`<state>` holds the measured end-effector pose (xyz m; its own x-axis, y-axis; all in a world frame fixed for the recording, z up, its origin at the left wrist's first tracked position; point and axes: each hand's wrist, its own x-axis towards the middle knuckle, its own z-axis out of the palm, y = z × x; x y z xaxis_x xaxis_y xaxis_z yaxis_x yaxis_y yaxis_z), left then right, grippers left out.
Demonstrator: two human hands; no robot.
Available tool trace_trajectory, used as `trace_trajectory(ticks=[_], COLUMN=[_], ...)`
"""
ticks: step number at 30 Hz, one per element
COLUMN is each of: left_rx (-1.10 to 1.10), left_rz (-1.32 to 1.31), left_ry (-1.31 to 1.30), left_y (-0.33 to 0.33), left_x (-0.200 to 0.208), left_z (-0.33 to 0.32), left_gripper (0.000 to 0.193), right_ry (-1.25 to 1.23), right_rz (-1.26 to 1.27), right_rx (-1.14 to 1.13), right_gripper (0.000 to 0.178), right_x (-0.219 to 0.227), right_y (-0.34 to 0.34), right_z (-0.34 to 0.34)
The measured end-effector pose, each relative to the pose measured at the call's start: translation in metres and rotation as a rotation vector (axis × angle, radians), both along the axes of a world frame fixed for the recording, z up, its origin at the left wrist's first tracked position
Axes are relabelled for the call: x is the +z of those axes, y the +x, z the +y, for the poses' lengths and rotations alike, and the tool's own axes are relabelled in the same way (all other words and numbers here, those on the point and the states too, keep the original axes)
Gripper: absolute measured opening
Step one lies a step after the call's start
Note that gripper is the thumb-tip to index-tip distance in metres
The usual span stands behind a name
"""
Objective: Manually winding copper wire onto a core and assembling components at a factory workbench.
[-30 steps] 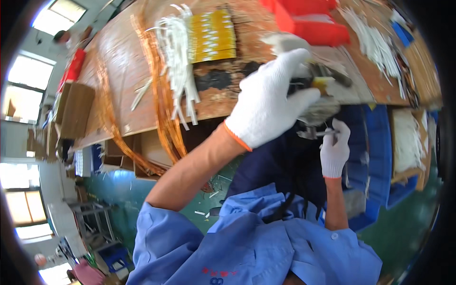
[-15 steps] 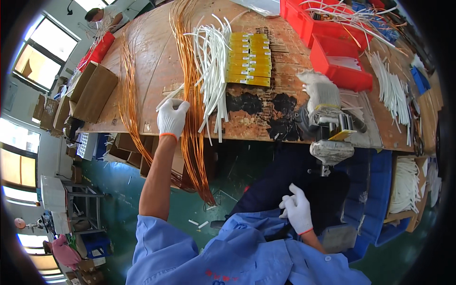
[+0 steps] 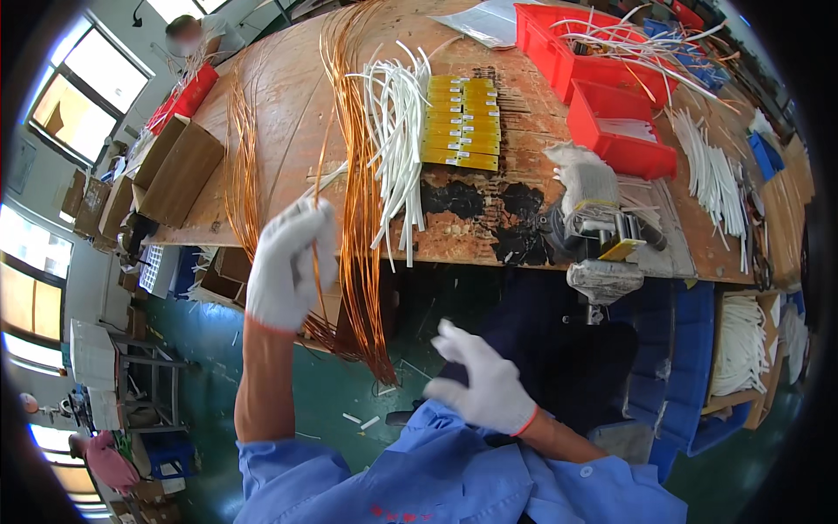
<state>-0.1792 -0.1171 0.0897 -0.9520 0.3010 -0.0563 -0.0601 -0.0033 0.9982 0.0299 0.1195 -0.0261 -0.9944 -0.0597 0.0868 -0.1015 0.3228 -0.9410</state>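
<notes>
My left hand point(image 3: 292, 262), in a white glove, is raised just off the table's front edge, its fingers closed on a copper wire point(image 3: 319, 166). This wire runs up from the fingers, apart from the thick copper wire bundle point(image 3: 358, 175) hanging over the edge beside it. A white tube point(image 3: 330, 179) lies close to the fingertips; whether they touch it I cannot tell. Above my lap, my right hand point(image 3: 489, 384), also gloved, holds nothing, with thumb and fingers apart. White sleeving tubes point(image 3: 399, 148) lie in a pile right of the bundle, next to yellow labelled strips point(image 3: 461, 122).
A second copper wire bundle point(image 3: 242, 166) lies farther left, near a cardboard box point(image 3: 179, 175). A cloth-wrapped bench machine point(image 3: 602, 227) stands at the front edge, right. Behind it are red bins point(image 3: 611, 153). Blue crates point(image 3: 690, 375) stand below right. A person point(image 3: 209, 39) sits at the far left.
My left hand has drawn back toward me with a copper wire, which now stands apart from the bundle. My right hand has risen and moved left, its fingers spreading.
</notes>
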Motion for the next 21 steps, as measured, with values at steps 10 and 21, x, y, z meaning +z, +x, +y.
trace_trajectory(ticks=[10,21], left_rx=[-0.318,-0.052], left_rz=[-0.405,-0.345], left_ry=[0.698,0.418], left_y=[0.017,-0.071], left_x=[0.031,-0.015], left_z=[0.077,0.115], left_gripper=[0.019,0.021], right_ry=[-0.517,0.893], right_rz=[-0.303,-1.430], right_rx=[-0.206,-0.002], right_gripper=[0.021,0.043], right_x=[0.069,-0.084], right_y=[0.131,0.606], right_z=[0.093,0.246])
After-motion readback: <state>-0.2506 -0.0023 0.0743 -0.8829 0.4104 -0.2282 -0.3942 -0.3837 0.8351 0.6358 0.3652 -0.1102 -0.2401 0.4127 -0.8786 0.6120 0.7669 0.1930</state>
